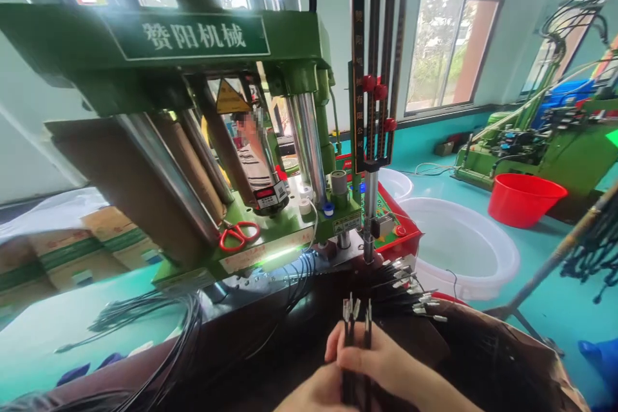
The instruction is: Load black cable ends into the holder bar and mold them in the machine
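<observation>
Low in the middle of the head view, both my hands hold a small bundle of black cables (355, 335) with metal tips pointing up. My left hand (316, 396) closes round the lower part of the bundle. My right hand (386, 364) wraps its fingers round the cables from the right. Just beyond them a fan of black cables with silver connector ends (410, 290) lies on the dark bench edge. Behind it stands a green press machine (193, 77) with chrome columns.
Red scissors (238, 235) lie on the machine's green base. Loose black cables (159, 315) trail at the left. White plastic tubs (497, 264) and a red tub (524, 198) stand on the teal floor at right. Another person (251, 154) is seen behind the machine.
</observation>
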Demonstrator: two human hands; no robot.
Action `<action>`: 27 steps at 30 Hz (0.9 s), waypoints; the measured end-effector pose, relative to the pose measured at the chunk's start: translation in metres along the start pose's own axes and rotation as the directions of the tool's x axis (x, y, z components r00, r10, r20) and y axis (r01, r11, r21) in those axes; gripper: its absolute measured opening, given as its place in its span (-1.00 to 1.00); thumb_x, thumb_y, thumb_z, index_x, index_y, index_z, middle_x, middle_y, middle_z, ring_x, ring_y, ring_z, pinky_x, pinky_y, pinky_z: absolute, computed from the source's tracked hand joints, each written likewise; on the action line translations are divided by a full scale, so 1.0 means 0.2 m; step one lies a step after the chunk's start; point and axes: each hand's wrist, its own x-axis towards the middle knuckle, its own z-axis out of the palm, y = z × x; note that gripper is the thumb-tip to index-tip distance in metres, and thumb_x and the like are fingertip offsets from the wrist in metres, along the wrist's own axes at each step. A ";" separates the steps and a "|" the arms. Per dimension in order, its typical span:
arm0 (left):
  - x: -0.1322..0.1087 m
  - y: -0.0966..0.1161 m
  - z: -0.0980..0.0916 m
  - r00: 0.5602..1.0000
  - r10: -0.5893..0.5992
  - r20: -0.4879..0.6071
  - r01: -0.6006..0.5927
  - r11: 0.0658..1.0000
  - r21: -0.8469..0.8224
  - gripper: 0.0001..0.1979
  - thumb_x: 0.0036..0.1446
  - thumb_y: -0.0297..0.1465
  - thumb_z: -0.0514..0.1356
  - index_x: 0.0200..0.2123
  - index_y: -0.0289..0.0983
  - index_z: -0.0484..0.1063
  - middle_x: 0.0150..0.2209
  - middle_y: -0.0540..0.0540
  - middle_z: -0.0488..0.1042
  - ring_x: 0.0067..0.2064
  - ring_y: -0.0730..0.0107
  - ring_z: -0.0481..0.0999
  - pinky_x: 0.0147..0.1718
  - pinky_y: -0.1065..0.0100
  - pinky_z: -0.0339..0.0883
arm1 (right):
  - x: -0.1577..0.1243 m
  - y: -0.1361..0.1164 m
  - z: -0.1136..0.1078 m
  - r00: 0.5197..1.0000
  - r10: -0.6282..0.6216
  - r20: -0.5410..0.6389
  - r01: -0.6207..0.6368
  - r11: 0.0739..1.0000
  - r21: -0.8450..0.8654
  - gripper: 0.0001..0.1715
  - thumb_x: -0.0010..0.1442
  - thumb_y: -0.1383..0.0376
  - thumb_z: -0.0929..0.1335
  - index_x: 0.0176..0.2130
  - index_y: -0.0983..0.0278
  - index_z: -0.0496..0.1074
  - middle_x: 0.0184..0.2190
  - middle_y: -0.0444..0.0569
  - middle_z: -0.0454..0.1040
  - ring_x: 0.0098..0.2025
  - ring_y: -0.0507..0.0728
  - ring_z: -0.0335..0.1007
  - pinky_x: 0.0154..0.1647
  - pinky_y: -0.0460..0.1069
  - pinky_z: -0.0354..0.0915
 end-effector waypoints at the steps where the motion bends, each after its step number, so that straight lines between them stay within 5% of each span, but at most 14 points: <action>1: 0.02 -0.06 0.00 0.999 0.019 -0.050 -0.024 0.994 -0.106 -0.66 -0.18 -0.27 0.32 -0.30 -0.33 0.44 -0.43 -0.13 0.49 -0.41 0.39 0.47 -0.39 0.41 0.30 | 0.00 0.04 0.02 0.999 0.051 -0.014 -0.051 0.999 0.016 -0.71 0.04 0.12 0.38 -0.36 0.31 0.44 -0.54 -0.16 0.35 -0.62 -0.06 0.15 -0.59 -0.12 0.07; 4: 0.10 -0.19 -0.01 0.970 0.017 -0.243 -0.090 0.953 -0.290 -0.57 -0.18 -0.16 0.30 -0.26 -0.28 0.35 -0.66 0.05 0.37 -0.71 0.59 0.26 -0.70 0.53 0.13 | 0.01 0.11 0.04 0.994 0.059 -0.090 -0.049 0.993 0.109 -0.69 0.06 0.11 0.37 -0.26 0.28 0.42 -0.46 -0.12 0.41 -0.58 -0.03 0.28 -0.55 -0.11 0.21; 9: 0.16 -0.25 0.04 0.928 0.113 -0.355 -0.144 0.988 -0.062 -0.51 -0.08 0.04 0.15 -0.38 -0.31 0.29 -0.81 0.14 0.19 -0.84 0.67 0.03 -0.86 0.57 -0.17 | 0.09 -0.06 -0.09 0.966 -0.168 -0.199 0.201 0.966 0.162 -0.54 0.09 0.22 0.37 0.02 0.13 0.31 -0.13 -0.02 0.45 -0.14 0.14 0.38 -0.11 0.06 0.27; 11: 0.17 -0.24 0.06 0.925 0.129 -0.358 -0.143 0.990 -0.015 -0.50 -0.05 0.06 0.11 -0.39 -0.32 0.30 -0.82 0.15 0.17 -0.84 0.67 0.01 -0.86 0.57 -0.19 | 0.11 -0.16 -0.14 0.968 -0.225 -0.112 0.221 0.974 -0.044 -0.56 0.13 0.21 0.33 0.04 0.13 0.32 -0.02 -0.02 0.41 0.00 0.18 0.30 0.03 0.12 0.18; 16: 0.20 -0.19 0.08 0.930 0.109 -0.351 -0.123 0.992 -0.018 -0.55 -0.09 0.02 0.15 -0.47 -0.30 0.27 -0.82 0.11 0.22 -0.86 0.64 0.06 -0.85 0.54 -0.25 | 0.13 -0.23 -0.19 0.991 -0.040 0.128 0.102 0.842 -0.530 -0.61 0.23 0.12 0.20 -0.13 0.20 0.49 -0.14 -0.03 0.51 -0.05 0.21 0.37 0.01 0.14 0.21; 22: 0.29 -0.14 0.11 0.903 0.166 -0.397 -0.176 0.984 0.012 -0.63 -0.03 -0.08 0.17 -0.44 -0.32 0.31 -0.78 0.09 0.26 -0.81 0.61 0.16 -0.79 0.51 -0.13 | 0.09 -0.16 -0.17 0.995 -0.048 0.088 0.091 0.798 -0.595 -0.51 0.20 0.18 0.26 0.10 0.23 0.28 0.01 0.06 0.41 0.02 0.20 0.33 0.01 0.10 0.25; 27: 0.36 -0.19 0.12 0.865 0.124 -0.486 -0.161 0.986 -0.034 -0.52 -0.09 0.04 0.15 -0.58 -0.31 0.26 -0.76 0.07 0.20 -0.78 0.60 0.14 -0.83 0.50 -0.09 | 0.09 -0.12 -0.20 0.980 -0.006 0.200 0.113 0.840 -0.531 -0.44 0.15 0.23 0.31 0.14 0.22 0.23 0.03 0.05 0.38 0.05 0.19 0.29 0.06 0.11 0.21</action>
